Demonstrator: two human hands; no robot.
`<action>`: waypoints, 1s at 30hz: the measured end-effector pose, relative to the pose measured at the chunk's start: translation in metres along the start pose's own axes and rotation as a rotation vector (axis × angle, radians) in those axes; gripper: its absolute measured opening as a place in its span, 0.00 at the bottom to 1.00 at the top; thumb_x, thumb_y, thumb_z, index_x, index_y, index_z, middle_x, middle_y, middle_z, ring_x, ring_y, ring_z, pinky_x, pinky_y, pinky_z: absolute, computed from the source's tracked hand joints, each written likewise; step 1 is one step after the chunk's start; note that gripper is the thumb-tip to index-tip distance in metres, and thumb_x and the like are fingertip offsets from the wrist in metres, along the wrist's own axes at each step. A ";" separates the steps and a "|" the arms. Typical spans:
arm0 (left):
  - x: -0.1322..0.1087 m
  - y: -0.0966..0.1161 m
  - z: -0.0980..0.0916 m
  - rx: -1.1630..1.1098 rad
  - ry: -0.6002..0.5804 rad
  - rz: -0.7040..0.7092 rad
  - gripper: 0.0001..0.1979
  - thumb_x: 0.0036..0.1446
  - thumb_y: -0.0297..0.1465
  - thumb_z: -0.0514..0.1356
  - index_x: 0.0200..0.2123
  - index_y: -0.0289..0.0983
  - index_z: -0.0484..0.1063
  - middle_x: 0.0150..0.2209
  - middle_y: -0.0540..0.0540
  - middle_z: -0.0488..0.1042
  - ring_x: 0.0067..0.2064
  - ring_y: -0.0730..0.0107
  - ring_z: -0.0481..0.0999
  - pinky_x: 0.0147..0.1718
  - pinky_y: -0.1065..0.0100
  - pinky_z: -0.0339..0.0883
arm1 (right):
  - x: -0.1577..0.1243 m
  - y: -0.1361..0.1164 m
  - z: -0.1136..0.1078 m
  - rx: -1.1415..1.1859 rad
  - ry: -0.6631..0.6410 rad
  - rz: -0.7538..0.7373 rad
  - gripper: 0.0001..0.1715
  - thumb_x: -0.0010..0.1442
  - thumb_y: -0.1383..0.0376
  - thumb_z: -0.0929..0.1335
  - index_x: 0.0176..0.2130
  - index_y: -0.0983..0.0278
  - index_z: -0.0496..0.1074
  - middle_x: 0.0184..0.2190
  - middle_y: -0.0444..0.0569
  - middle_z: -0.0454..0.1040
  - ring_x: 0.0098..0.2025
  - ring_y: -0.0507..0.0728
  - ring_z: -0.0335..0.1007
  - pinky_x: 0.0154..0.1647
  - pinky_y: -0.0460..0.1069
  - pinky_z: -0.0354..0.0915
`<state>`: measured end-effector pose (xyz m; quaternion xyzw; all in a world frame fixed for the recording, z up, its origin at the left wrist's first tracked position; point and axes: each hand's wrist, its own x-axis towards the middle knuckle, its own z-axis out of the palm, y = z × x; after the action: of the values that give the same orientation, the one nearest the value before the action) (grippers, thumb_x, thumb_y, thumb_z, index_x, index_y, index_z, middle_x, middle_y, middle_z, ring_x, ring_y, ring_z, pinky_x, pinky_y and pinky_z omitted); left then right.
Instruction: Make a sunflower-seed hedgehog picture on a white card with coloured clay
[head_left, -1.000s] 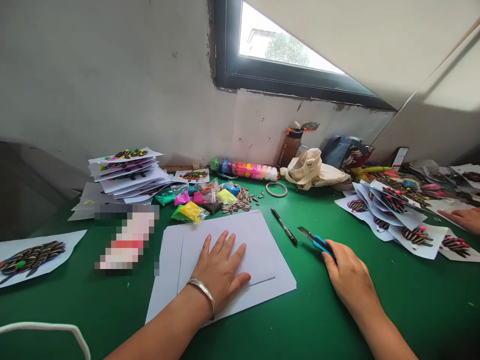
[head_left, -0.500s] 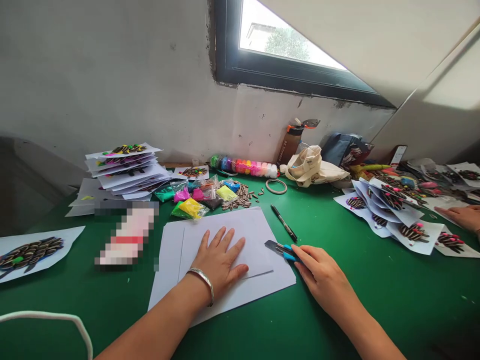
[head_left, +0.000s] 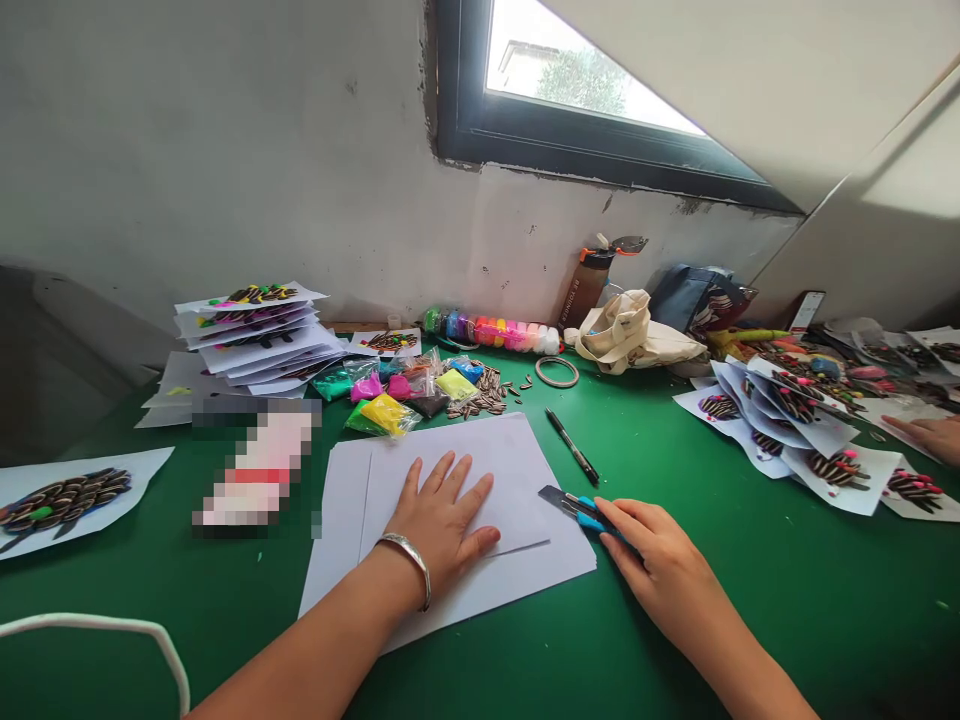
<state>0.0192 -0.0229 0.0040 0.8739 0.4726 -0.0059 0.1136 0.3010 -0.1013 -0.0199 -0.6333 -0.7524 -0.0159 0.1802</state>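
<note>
My left hand (head_left: 439, 515) lies flat with its fingers spread on a smaller sheet of white paper (head_left: 510, 490). Under that sheet is a stack of larger white paper (head_left: 420, 632) on the green table. A blue utility knife (head_left: 589, 512) is gripped in my right hand (head_left: 660, 555), its blade out and pointing left over the right edge of the paper. Just beyond the knife, a black pen (head_left: 571, 446) rests on the table.
Behind the paper are bags of coloured clay (head_left: 386, 412), sunflower seeds (head_left: 487, 392) and a tape ring (head_left: 557, 372). Stacks of seed pictures stand left (head_left: 259, 340) and right (head_left: 780, 410). Another person's hand (head_left: 926, 435) is at far right. A white cord (head_left: 97, 622) lies front left.
My right hand with the utility knife has shifted slightly right. My left hand stays flat on the paper. The view has moved a little.
</note>
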 end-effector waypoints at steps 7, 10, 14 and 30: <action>0.000 0.001 0.000 0.007 0.003 0.005 0.30 0.60 0.51 0.43 0.62 0.48 0.53 0.66 0.42 0.48 0.66 0.50 0.42 0.59 0.39 0.33 | 0.002 -0.015 -0.003 0.087 -0.063 -0.041 0.20 0.63 0.64 0.62 0.54 0.60 0.66 0.47 0.53 0.70 0.48 0.60 0.66 0.46 0.55 0.68; 0.000 0.000 0.002 0.017 0.015 0.010 0.30 0.60 0.51 0.43 0.62 0.49 0.53 0.66 0.42 0.49 0.66 0.50 0.43 0.59 0.39 0.34 | 0.003 -0.022 -0.007 0.130 -0.129 -0.081 0.21 0.62 0.65 0.62 0.55 0.58 0.65 0.48 0.52 0.69 0.48 0.59 0.65 0.47 0.54 0.67; 0.002 -0.001 0.004 0.026 0.027 0.016 0.29 0.60 0.50 0.44 0.62 0.49 0.54 0.66 0.42 0.49 0.66 0.49 0.44 0.59 0.38 0.33 | 0.004 -0.021 -0.011 0.143 -0.155 -0.097 0.21 0.63 0.66 0.61 0.56 0.58 0.64 0.48 0.52 0.69 0.49 0.59 0.65 0.47 0.54 0.67; 0.001 0.001 0.001 0.014 0.005 0.008 0.29 0.60 0.50 0.44 0.62 0.48 0.53 0.66 0.42 0.48 0.66 0.50 0.43 0.59 0.38 0.33 | -0.001 -0.003 -0.007 0.026 -0.017 0.020 0.19 0.62 0.63 0.62 0.53 0.61 0.68 0.45 0.53 0.71 0.47 0.60 0.66 0.46 0.56 0.68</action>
<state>0.0205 -0.0221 0.0033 0.8766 0.4692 -0.0064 0.1062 0.2998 -0.1052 -0.0130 -0.6385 -0.7477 0.0012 0.1822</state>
